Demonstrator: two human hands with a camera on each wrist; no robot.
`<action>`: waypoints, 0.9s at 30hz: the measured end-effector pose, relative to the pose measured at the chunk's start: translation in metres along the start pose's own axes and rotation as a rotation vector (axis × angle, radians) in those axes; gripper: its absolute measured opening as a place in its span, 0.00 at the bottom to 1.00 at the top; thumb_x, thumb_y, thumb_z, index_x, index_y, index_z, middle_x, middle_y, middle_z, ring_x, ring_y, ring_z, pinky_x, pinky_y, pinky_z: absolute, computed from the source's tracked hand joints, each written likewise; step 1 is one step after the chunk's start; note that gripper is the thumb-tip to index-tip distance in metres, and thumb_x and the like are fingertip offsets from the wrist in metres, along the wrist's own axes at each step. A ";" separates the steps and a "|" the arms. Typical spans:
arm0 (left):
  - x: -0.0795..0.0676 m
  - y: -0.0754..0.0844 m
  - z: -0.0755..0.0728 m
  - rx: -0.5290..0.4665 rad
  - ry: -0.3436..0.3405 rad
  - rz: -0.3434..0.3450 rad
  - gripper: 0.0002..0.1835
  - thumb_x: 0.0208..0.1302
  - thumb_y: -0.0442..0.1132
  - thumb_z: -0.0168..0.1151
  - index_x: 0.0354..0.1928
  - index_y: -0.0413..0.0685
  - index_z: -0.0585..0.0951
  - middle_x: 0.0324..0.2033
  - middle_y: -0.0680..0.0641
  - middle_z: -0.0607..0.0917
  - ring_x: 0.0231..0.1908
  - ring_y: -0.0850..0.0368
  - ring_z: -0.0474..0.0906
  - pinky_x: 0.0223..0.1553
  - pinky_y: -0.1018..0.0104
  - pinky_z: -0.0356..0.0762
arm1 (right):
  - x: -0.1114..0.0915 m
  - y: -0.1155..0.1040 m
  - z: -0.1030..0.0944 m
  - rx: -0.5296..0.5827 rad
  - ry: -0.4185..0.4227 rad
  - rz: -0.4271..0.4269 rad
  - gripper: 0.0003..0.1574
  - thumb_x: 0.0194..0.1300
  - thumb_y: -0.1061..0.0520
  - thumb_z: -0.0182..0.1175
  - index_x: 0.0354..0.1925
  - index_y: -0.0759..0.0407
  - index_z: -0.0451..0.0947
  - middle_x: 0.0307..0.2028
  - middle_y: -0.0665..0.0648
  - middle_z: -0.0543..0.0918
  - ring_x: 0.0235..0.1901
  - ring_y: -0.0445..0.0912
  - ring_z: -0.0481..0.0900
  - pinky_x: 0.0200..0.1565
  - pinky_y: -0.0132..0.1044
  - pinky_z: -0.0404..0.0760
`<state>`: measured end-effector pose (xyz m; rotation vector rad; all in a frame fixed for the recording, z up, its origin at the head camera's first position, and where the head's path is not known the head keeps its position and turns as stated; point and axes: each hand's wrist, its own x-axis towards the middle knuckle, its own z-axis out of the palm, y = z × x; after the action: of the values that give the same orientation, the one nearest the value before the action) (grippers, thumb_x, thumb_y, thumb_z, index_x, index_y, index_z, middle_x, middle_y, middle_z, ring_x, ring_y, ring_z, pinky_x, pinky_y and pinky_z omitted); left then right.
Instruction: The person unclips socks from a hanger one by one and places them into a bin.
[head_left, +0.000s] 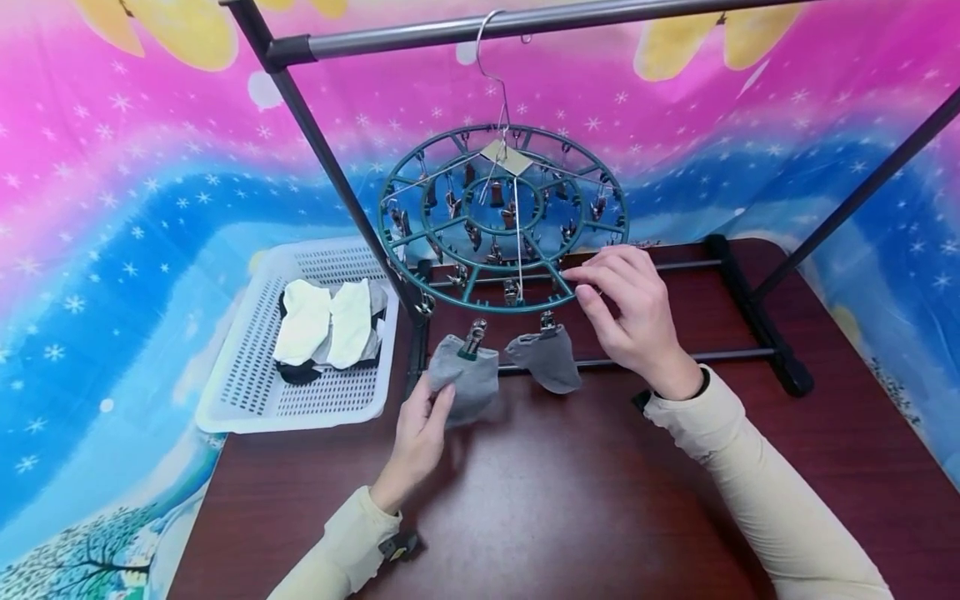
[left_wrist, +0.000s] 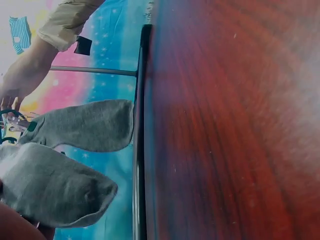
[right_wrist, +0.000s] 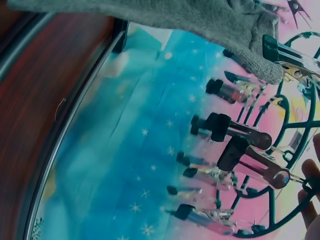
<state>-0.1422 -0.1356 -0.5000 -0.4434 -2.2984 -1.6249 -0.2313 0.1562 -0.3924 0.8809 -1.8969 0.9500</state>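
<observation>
My left hand (head_left: 420, 437) pinches a grey sock (head_left: 465, 379) between thumb and fingers. A metal clip (head_left: 475, 337) bites the top edge of that sock. To its right a second grey sock (head_left: 551, 360) hangs from another clip (head_left: 548, 322). Above both is a round green clip hanger (head_left: 480, 285), hooked on a metal rail, with several clips dangling from its rings. My right hand (head_left: 630, 308) grips the hanger's outer ring at its front right, fingertips at the rim. In the left wrist view both socks hang side by side, the held sock (left_wrist: 55, 185) nearer.
A white perforated basket (head_left: 240, 367) stands on the left of the dark red table (head_left: 525, 500), holding white socks (head_left: 303, 321) along with grey and black ones. The black rack's posts (head_left: 322, 158) and lower bars (head_left: 675, 358) frame the hanger. A patterned cloth (head_left: 150, 242) backs everything.
</observation>
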 end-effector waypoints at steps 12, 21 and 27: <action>-0.009 -0.005 -0.005 0.034 0.250 0.164 0.04 0.72 0.22 0.54 0.39 0.35 0.74 0.23 0.48 0.72 0.24 0.66 0.66 0.25 0.71 0.68 | -0.001 -0.014 0.007 0.015 -0.041 -0.037 0.26 0.81 0.45 0.52 0.47 0.63 0.87 0.34 0.62 0.85 0.41 0.57 0.78 0.49 0.50 0.71; -0.010 -0.002 -0.014 0.096 0.337 0.288 0.03 0.68 0.20 0.57 0.39 0.31 0.77 0.24 0.41 0.81 0.25 0.65 0.73 0.26 0.68 0.74 | 0.000 -0.024 0.007 0.044 -0.043 -0.039 0.22 0.78 0.47 0.57 0.47 0.62 0.88 0.38 0.61 0.86 0.42 0.56 0.79 0.51 0.46 0.73; -0.013 -0.004 -0.020 0.163 0.364 0.355 0.02 0.70 0.23 0.57 0.39 0.30 0.78 0.27 0.38 0.86 0.28 0.62 0.81 0.29 0.70 0.78 | 0.005 -0.042 0.009 0.094 0.030 -0.018 0.19 0.76 0.49 0.59 0.46 0.63 0.88 0.43 0.65 0.85 0.49 0.59 0.79 0.59 0.41 0.74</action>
<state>-0.1308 -0.1569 -0.5021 -0.4446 -1.9322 -1.2225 -0.2014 0.1278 -0.3798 0.9317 -1.8280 1.0432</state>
